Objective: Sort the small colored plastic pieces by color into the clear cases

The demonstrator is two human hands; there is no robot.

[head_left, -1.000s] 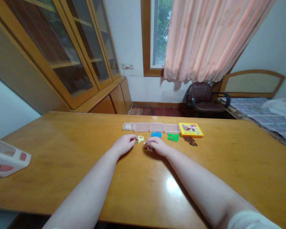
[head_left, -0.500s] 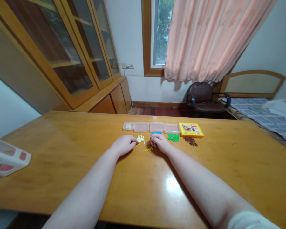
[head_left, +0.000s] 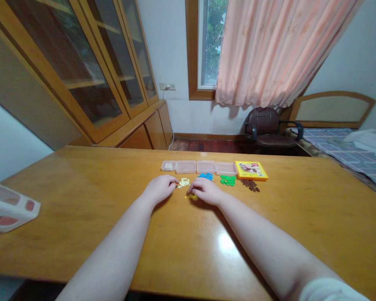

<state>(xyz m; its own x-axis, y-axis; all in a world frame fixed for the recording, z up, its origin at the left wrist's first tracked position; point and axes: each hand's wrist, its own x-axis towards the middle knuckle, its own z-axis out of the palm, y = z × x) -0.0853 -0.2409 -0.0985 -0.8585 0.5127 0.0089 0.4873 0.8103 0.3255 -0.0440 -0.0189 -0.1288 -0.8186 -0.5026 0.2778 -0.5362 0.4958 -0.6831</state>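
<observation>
My left hand [head_left: 161, 188] rests on the table at the left of a pile of cream pieces [head_left: 184, 182], its fingertips pressed together at the pile's edge; what they hold, if anything, is too small to name. Over some yellow pieces [head_left: 191, 197] is my right hand [head_left: 207, 190], fingers bent down and partly covering them; whether it grips one is hidden. Blue pieces [head_left: 206, 176] lie just beyond the right hand. Green pieces [head_left: 227, 180] and brown pieces [head_left: 250, 185] form separate piles farther right.
Behind the piles stand clear plastic boxes [head_left: 186, 167] in a row, with a yellow box [head_left: 251, 171] at their right end. A white plastic holder [head_left: 12, 207] is at the table's left edge. Beyond the table [head_left: 181, 251] are a chair [head_left: 266, 127] and a cabinet.
My right hand has moved left and slightly down from the blue pile, uncovering it and now covering part of the yellow pieces. My left hand has shifted slightly left.
</observation>
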